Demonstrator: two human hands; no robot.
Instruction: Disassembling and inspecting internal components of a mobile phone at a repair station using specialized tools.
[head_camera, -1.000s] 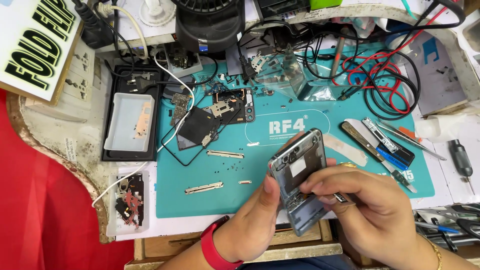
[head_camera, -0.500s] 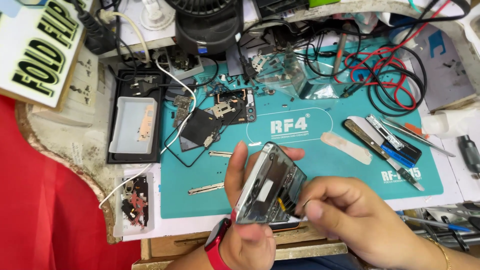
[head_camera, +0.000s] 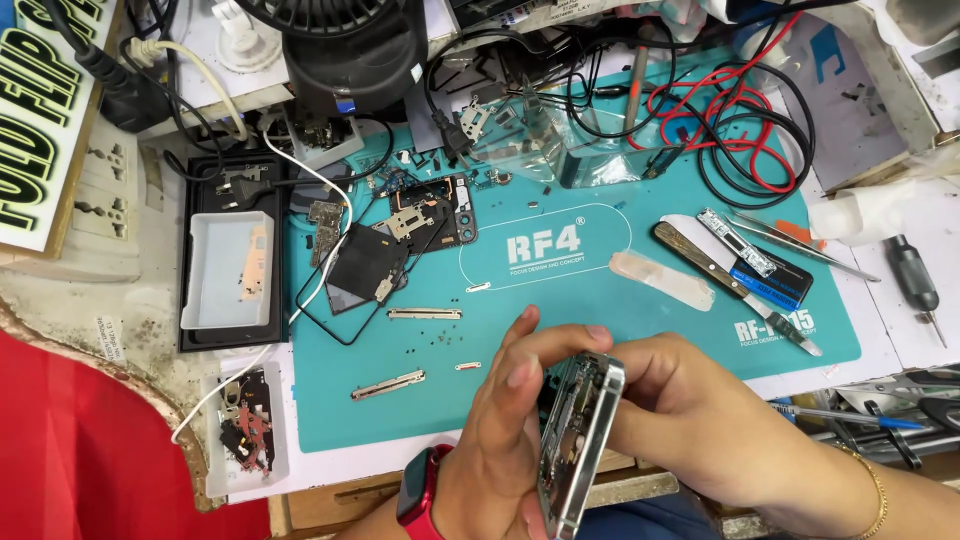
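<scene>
Cluttered with parts and tools, the surface in front of me carries a teal repair mat. Low in the view, I have both hands closed on an opened phone frame, turned edge-on to the camera so its silver rim faces up and some inner parts show along one side. My left hand, with a red watch at the wrist, wraps the frame from the left, fingers curled over its top edge. My right hand, a thin gold bracelet on its wrist, grips it from the right; I cannot tell whether it holds a tool as well. On the mat lie a dark circuit board, a black square panel, thin metal strips and small screws. Tweezers and a wooden-handled blade lie right of the mat's centre. Red and black cables coil at the top, beside a black fan. A clear tray sits left of the mat.
</scene>
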